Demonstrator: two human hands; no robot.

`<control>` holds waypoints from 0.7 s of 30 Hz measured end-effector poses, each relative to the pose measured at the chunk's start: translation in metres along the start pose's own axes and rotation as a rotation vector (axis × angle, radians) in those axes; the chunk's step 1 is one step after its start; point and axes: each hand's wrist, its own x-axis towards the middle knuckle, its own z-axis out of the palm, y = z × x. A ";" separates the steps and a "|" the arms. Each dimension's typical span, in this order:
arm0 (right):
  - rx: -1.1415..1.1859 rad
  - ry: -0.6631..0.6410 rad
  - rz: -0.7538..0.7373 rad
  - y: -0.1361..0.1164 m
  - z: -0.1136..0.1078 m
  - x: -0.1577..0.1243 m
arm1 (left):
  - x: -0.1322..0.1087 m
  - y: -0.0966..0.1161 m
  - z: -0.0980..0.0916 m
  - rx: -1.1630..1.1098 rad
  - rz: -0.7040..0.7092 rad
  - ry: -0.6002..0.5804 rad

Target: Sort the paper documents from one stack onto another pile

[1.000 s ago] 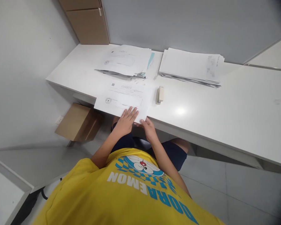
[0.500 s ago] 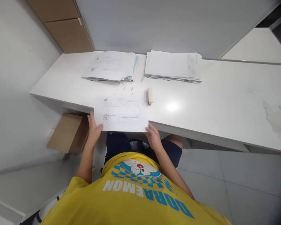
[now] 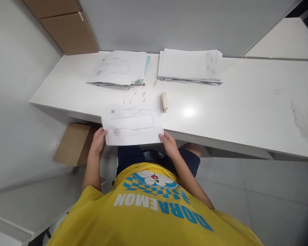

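Observation:
A printed sheet of paper (image 3: 133, 131) with a round stamp and a small square code juts over the front edge of the white desk. My left hand (image 3: 99, 138) pinches its left edge, thumb on top. At its right corner my right hand (image 3: 168, 141) grips the paper, thumb on the face and fingers beneath. Whether it is one sheet or several I cannot tell. Just beyond the paper's right upper side lies a cream stapler (image 3: 164, 101), touched by neither hand.
Behind stand two paper stacks: a printed stack (image 3: 118, 68) at left and a mostly blank-topped stack (image 3: 187, 65) at right. A cardboard box (image 3: 73, 145) sits under the desk (image 3: 251, 102) at left. Brown boxes (image 3: 69, 34) stand at the back left, against a grey partition (image 3: 169, 27).
My left hand has gone from spread fingers beside the paper to a pinch on its left edge. The paper has shifted slightly toward me. My right hand keeps its hold.

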 end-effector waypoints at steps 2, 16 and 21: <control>-0.086 -0.003 -0.036 0.001 -0.003 -0.003 | -0.006 -0.005 -0.004 -0.010 -0.010 -0.007; -0.116 0.409 0.012 0.017 -0.107 -0.093 | -0.029 0.024 0.081 0.204 0.168 -0.110; 0.024 0.623 -0.119 0.001 -0.141 -0.096 | -0.025 0.051 0.154 0.591 0.347 -0.299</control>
